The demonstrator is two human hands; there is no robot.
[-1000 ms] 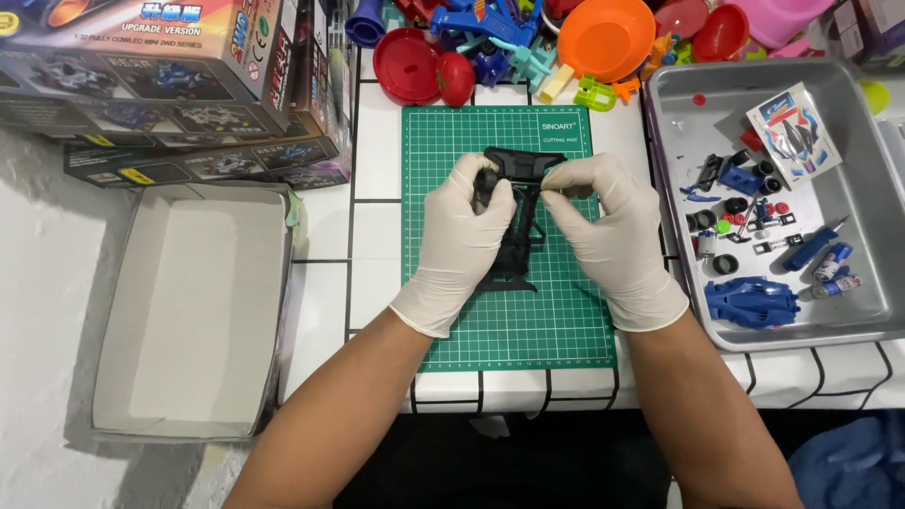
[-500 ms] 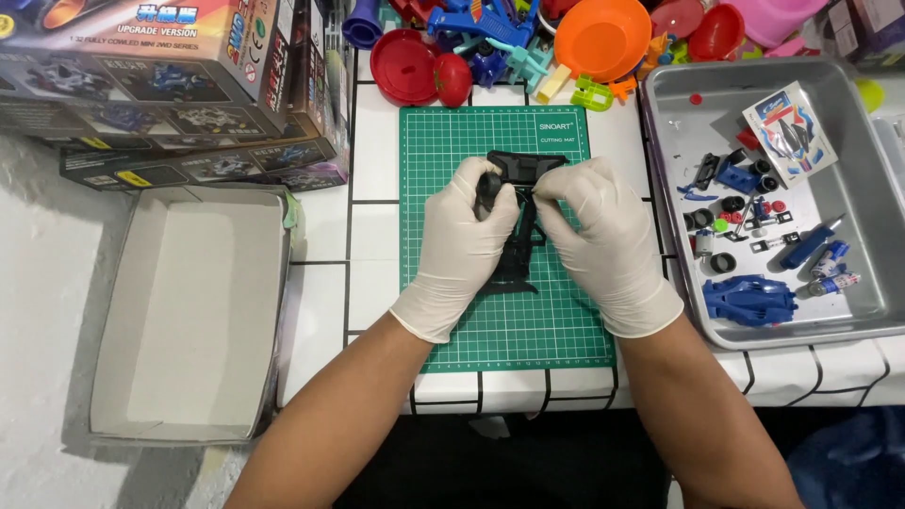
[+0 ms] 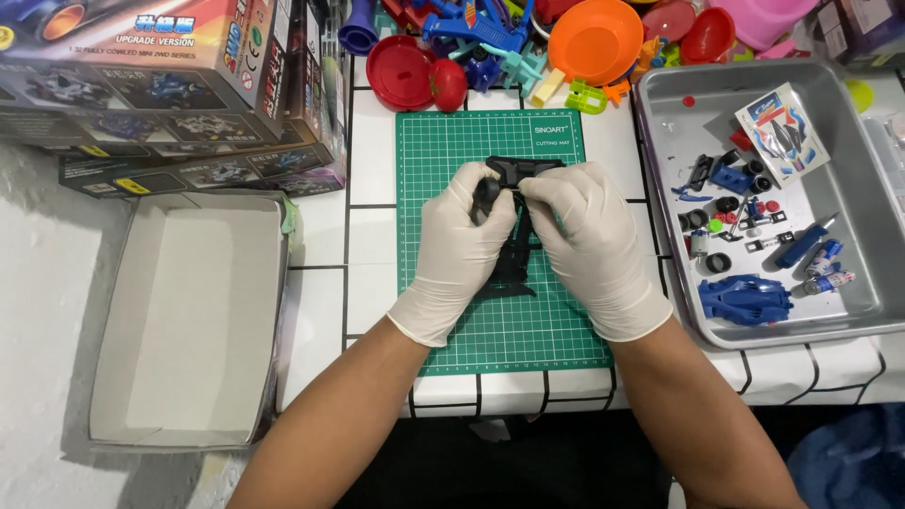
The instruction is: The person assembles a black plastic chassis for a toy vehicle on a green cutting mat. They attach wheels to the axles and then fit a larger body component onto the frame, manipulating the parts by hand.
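While we pinch the black toy-car chassis (image 3: 514,254) over the green cutting mat (image 3: 443,141), left hand (image 3: 457,250) closed on a small black wheel (image 3: 485,193) and right hand (image 3: 589,245) gripping the frame, uneven pressure could, we judge, pop the wheel loose toward the metal tray (image 3: 853,188).

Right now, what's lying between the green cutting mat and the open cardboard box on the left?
Nothing: in the head view only bare white tiled tabletop separates the green cutting mat from the open cardboard box.
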